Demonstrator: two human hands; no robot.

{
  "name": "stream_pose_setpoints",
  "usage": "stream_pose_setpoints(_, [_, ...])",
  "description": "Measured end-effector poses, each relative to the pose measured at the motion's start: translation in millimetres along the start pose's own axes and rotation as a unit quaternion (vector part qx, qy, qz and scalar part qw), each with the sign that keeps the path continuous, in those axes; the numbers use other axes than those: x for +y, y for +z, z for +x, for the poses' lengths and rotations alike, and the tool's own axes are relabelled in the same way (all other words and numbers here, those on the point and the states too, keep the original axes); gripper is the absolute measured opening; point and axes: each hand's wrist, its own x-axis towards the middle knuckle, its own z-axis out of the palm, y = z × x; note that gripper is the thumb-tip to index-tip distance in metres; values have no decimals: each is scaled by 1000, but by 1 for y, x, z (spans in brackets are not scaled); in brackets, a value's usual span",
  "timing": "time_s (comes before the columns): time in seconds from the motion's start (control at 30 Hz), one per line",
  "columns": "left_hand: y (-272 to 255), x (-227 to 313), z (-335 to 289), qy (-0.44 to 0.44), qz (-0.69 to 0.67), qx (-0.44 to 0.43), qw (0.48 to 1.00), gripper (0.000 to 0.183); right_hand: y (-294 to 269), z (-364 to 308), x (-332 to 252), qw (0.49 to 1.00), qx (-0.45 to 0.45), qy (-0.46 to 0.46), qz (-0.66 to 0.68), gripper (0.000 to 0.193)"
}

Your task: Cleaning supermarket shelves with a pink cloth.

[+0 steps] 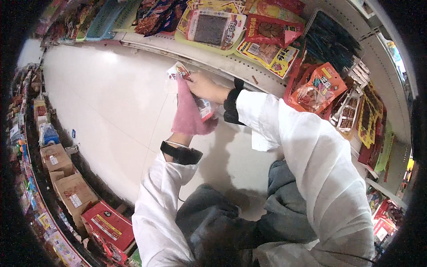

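Observation:
A pink cloth [186,111] covers my left hand [181,139], so that only its wrist, with a bangle and a dark band, is bare. The cloth lies against a snack packet [180,70] with white, red and printed areas; more of the packet shows beside the cloth below my right hand. My right hand [205,87] has its fingers closed on the packet's upper end, and a black band circles that wrist. Both hands are over the pale floor, just in front of the shelf. The left fingers are hidden by the cloth.
A white shelf [155,50] at the top and right bears packaged snacks, a green tray [213,48] and an orange packet [318,89]. Cardboard boxes [75,193] and a red box [109,224] stand along the left shelves. My bent legs [213,222] are below.

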Motion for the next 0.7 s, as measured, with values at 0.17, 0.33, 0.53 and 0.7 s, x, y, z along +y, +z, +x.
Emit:
stream_pose_setpoints(0.17, [6,24,13,-319,-364,36,874,60,-6,-19,-9,988,138,-66,15,46])
stream_pose_setpoints(0.33, [12,-9,9,-427,-360,64,827,67,3,-24,-12,987,49,-10,151,35])
stream_pose_setpoints(0.53, [7,13,14,-514,-362,108,770,73,9,-40,2,991,102,-35,-81,36])
stream_pose_setpoints(0.7, [3,-27,7,-458,-473,201,726,72,31,-53,-19,977,55,-34,-205,35])
